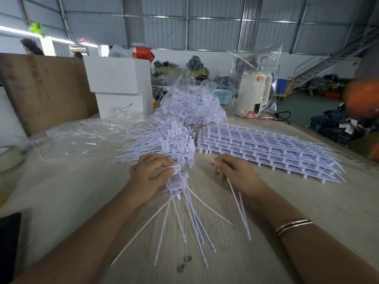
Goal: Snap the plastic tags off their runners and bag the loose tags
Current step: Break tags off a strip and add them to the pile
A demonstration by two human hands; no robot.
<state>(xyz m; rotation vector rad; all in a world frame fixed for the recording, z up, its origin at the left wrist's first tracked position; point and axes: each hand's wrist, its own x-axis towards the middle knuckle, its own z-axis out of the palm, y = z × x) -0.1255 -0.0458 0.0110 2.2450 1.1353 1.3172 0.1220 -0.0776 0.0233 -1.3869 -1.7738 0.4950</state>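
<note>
Wooden table [82, 201] under loose tags [164, 140], warehouse shed behind.

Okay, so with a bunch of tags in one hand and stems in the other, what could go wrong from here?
1. The left hand grips a fanned bundle of white plastic tags; its splayed tails could slip out of the grip and scatter.
2. The thin white stems in the right hand might get mixed into the loose white tag pile.
3. The clear plastic bag lies flat, awkward to fill.
</note>
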